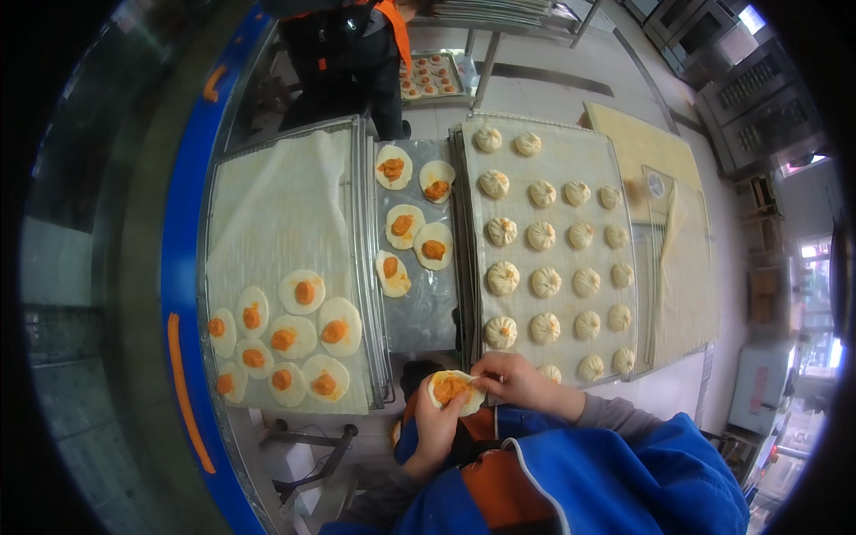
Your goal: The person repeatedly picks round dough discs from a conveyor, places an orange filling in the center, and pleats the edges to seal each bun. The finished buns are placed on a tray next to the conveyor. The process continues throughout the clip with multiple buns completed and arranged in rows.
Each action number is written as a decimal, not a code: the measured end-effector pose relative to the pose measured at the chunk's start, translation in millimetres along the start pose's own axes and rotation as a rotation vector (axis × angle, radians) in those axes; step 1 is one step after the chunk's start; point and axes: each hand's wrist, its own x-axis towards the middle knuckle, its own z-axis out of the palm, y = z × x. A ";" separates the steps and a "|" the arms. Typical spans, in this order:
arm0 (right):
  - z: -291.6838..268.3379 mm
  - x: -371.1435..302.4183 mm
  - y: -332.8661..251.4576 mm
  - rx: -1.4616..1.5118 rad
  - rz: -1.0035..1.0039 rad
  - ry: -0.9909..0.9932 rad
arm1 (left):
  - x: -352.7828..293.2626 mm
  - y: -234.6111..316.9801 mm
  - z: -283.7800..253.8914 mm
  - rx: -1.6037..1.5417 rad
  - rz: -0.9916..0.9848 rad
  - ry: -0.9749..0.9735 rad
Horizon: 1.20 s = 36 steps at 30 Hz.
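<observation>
Between my two hands is a round dough wrapper [453, 389] with orange filling spread in its middle. My left hand [435, 426] cups it from below, the thumb lying against the filling. At the wrapper's right edge, the fingers of my right hand [513, 379] pinch the dough. Both hands are in front of my body, just short of the trays. Ahead on the metal surface [419, 325] lie several flat wrappers [434, 248], each topped with filling. To the right, a lined tray [557, 143] carries rows of pleated buns [545, 283].
A lined tray [267, 192] on the left bears several more filled wrappers [292, 337] at its near end. Farther right are cloth-covered trays [687, 267]. A person in dark clothes [343, 67] stands at the far left, near another tray of filled wrappers [434, 76]. A blue edge [185, 241] runs down the left.
</observation>
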 end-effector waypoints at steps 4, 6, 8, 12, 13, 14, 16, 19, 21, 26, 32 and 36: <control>-6.1 -7.4 -14.8 -0.095 -0.100 0.052 | -1.4 -4.0 4.0 0.022 0.021 -0.014; -8.3 -10.8 -18.0 0.018 0.044 0.047 | -3.9 -4.4 5.9 0.124 0.091 -0.082; -9.6 -11.9 -17.0 0.077 0.049 0.042 | -6.5 -4.3 7.2 0.166 0.165 -0.158; -13.5 -10.1 -11.6 -0.099 -0.049 -0.010 | -7.2 -4.6 10.9 0.116 0.055 -0.108; -15.1 -10.1 -11.7 -0.199 -0.166 -0.011 | -6.9 -4.7 12.4 0.097 0.036 -0.073; -16.9 -10.4 -12.8 -0.298 -0.283 -0.006 | -6.7 -4.8 14.0 0.077 -0.010 -0.030; -20.0 -14.5 -18.0 -0.271 -0.324 -0.005 | -7.1 -4.6 16.9 0.036 0.005 -0.064; -23.2 -22.0 -26.0 0.011 -0.038 -0.038 | -9.1 -4.2 18.7 0.328 0.179 -0.106; -25.0 -22.8 -27.0 0.095 0.082 -0.075 | -8.2 -4.7 17.2 0.508 0.239 -0.145; -31.9 -19.0 -22.4 -0.285 -0.331 -0.116 | 3.0 -9.7 11.1 0.315 -0.063 -0.221; -34.3 -23.3 -30.2 0.072 0.084 -0.217 | 3.2 0.5 15.2 0.669 0.362 -0.265; -31.2 -17.8 -25.6 -0.032 -0.105 -0.107 | 8.9 19.8 10.6 0.217 -0.039 -0.387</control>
